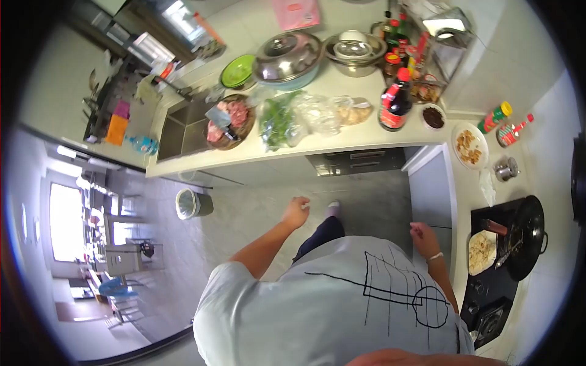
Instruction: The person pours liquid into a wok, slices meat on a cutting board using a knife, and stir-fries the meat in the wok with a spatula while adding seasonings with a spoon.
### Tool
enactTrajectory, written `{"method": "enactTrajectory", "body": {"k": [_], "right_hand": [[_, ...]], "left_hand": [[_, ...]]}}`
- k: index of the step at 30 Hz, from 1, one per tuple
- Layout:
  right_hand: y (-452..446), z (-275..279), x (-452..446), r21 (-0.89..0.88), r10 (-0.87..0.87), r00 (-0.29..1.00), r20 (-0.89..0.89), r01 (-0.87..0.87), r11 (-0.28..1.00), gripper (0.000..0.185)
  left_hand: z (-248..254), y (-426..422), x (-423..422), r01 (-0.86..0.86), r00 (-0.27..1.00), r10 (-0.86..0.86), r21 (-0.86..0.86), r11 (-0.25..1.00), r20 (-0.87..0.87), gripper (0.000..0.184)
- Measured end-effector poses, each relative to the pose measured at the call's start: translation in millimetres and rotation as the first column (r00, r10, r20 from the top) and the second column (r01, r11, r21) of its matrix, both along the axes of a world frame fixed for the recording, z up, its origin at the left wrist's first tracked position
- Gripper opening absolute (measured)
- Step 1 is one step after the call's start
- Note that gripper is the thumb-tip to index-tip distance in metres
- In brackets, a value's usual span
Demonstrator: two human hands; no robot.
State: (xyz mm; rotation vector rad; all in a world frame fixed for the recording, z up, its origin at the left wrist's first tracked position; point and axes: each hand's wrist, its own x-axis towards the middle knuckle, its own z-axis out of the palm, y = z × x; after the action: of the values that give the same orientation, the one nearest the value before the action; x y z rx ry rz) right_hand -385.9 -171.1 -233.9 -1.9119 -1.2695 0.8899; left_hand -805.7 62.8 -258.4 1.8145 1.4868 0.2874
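My left hand (296,212) hangs in mid-air over the floor, its fingers curled in. A small pale spot shows at its fingers, too small to name. By the cabinet on the right, my right hand (425,239) hangs low with its fingers curled; a light band circles the wrist. Neither touches the counter. Beyond them on the counter, a cleaver (221,122) lies on raw meat (237,112) on a round board (247,131). Beside it are bagged leafy greens (276,121) and another clear bag (317,116).
A sink (183,128) is at the counter's left end, with a bin (187,203) on the floor below. Sauce bottles (395,100) stand at the back corner. On the right are a plate of browned pieces (469,146), a wok (528,238) and a white dish of food (482,251).
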Motion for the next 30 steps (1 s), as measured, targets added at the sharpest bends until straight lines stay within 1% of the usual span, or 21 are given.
{"method": "enactTrajectory", "body": {"k": [3, 5, 6, 9, 10, 12, 13, 14, 16, 17, 18, 20, 22, 25, 28, 29, 30], "right_hand": [[64, 14, -51, -0.012, 0.158, 0.986, -0.045, -0.159, 0.987, 0.023], [112, 49, -102, 0.002, 0.276, 0.961, -0.025, -0.276, 0.961, 0.021], [137, 66, -130, 0.006, 0.331, 0.943, -0.015, -0.331, 0.944, 0.020], [224, 84, -218, 0.182, 0.416, 0.909, -0.036, -0.403, 0.897, 0.016], [258, 85, -250, 0.240, 0.452, 0.892, -0.001, -0.439, 0.866, 0.016], [332, 86, -317, 0.353, 0.500, 0.863, 0.073, -0.491, 0.796, 0.016], [369, 84, -352, 0.367, 0.495, 0.864, 0.085, -0.489, 0.791, 0.017], [404, 77, -386, 0.372, 0.490, 0.866, 0.094, -0.487, 0.790, 0.019], [470, 63, -448, 0.459, 0.427, 0.860, 0.278, -0.509, 0.728, 0.028], [500, 59, -472, 0.447, 0.450, 0.856, 0.254, -0.516, 0.731, 0.036], [526, 51, -492, 0.410, 0.431, 0.839, 0.331, -0.540, 0.735, 0.037], [567, 35, -526, 0.219, 0.383, 0.815, 0.435, -0.508, 0.833, 0.036], [589, 23, -548, 0.055, 0.360, 0.770, 0.526, -0.453, 0.890, 0.035], [606, 6, -562, 0.025, 0.308, 0.764, 0.567, -0.390, 0.920, 0.036], [611, 10, -568, 0.018, 0.270, 0.821, 0.503, -0.323, 0.946, 0.033], [610, 14, -566, -0.003, 0.275, 0.860, 0.431, -0.304, 0.953, 0.032], [607, 39, -564, -0.025, 0.275, 0.894, 0.353, -0.285, 0.958, 0.031]], "left_hand": [[-9, 3, -62, -0.149, 0.989, 0.148, 0.032, 0.988, 0.016, 0.027], [-23, 6, -97, -0.211, 0.977, 0.209, 0.038, 0.977, 0.033, 0.027], [-35, 11, -115, -0.207, 0.978, 0.207, 0.053, 0.977, 0.021, 0.030], [-20, 35, -161, -0.287, 0.951, 0.290, -0.044, 0.957, 0.106, 0.029], [-23, 49, -183, -0.265, 0.962, 0.262, 0.037, 0.963, 0.075, 0.030], [-23, 82, -233, -0.297, 0.947, 0.289, 0.040, 0.954, 0.140, 0.029], [-23, 99, -259, -0.308, 0.939, 0.299, 0.031, 0.951, 0.169, 0.029], [-28, 115, -289, -0.321, 0.935, 0.306, 0.060, 0.945, 0.181, 0.030], [-35, 147, -349, -0.355, 0.923, 0.347, 0.022, 0.935, 0.164, 0.029], [-35, 159, -373, -0.368, 0.920, 0.363, 0.006, 0.930, 0.150, 0.029], [-29, 173, -390, -0.409, 0.902, 0.403, 0.008, 0.912, 0.152, 0.028], [-7, 194, -420, -0.479, 0.870, 0.472, 0.018, 0.878, 0.145, 0.027], [0, 214, -441, -0.464, 0.878, 0.461, -0.009, 0.886, 0.128, 0.026], [2, 232, -452, -0.459, 0.878, 0.462, -0.050, 0.887, 0.128, 0.026], [-3, 244, -446, -0.448, 0.878, 0.454, -0.078, 0.891, 0.149, 0.025], [-4, 247, -443, -0.439, 0.881, 0.447, -0.084, 0.895, 0.153, 0.025], [-1, 251, -439, -0.425, 0.885, 0.433, -0.084, 0.901, 0.170, 0.025]]}}
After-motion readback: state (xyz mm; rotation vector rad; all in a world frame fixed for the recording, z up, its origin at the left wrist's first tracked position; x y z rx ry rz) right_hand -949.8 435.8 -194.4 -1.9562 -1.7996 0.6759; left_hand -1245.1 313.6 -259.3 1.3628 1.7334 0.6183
